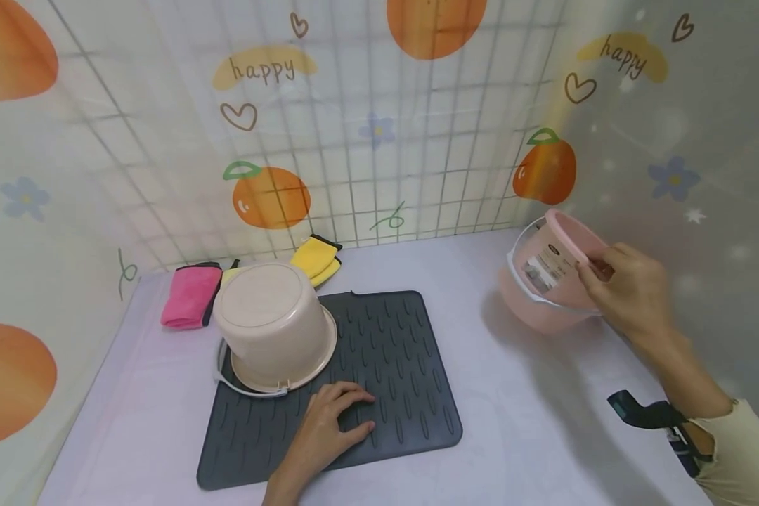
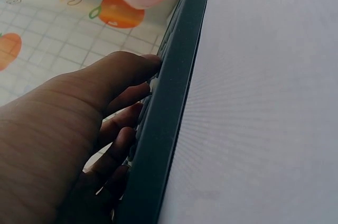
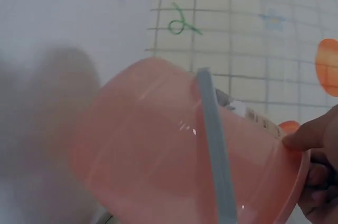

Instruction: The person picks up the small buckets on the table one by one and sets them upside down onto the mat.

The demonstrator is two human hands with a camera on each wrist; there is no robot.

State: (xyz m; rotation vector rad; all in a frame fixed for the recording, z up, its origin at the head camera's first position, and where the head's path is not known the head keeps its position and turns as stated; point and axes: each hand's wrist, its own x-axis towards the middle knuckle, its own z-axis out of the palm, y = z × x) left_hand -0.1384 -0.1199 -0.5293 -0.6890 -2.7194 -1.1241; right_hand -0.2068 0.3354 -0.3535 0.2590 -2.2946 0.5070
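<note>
At the right of the head view my right hand (image 1: 635, 288) pinches the rim of a pink bucket (image 1: 531, 295), thumb outside and fingers inside. The bucket tilts, its mouth toward the hand, with a paper label on its side and a pale handle hanging round it. In the right wrist view the bucket (image 3: 153, 139) fills the middle, the right hand (image 3: 319, 155) at its rim. My left hand (image 1: 325, 425) rests on a dark ridged mat (image 1: 398, 379), fingers loosely bent and holding nothing. A beige bucket (image 1: 272, 316) stands upside down on the mat, just beyond the left hand.
Behind the beige bucket lie a folded pink cloth (image 1: 192, 295) and a yellow cloth (image 1: 317, 260), both dark-edged. A printed curtain (image 1: 379, 176) over a wire grid borders the white table (image 1: 481, 436) at the back and sides.
</note>
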